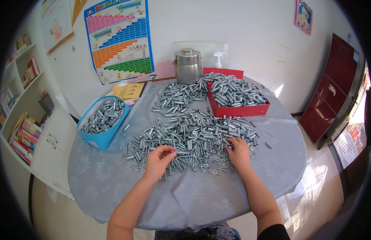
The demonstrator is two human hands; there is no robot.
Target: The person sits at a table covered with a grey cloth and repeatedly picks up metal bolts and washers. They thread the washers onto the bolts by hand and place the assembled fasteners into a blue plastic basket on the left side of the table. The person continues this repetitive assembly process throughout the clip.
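Observation:
My left hand (157, 161) is closed in a pinch on a long silvery bolt (180, 152), which points right over the near side of the pile. Around it lies a wide heap of metal bolts and sleeves (169, 134) on the grey tablecloth. At the heap's right side, my right hand (238, 154) reaches in with thumb and fingers curled toward each other. What its fingertips grip among the small parts is too small to make out. Loose nuts and washers (219, 166) are scattered between my hands, along the heap's near edge.
A blue tub (101, 140) full of metal sleeves stands at left. At the back right is a red box (241, 111) heaped with more. Behind the pile stand a steel pot (188, 68) and a white spray bottle (218, 60). The round table (193, 204) has a draped cloth edge.

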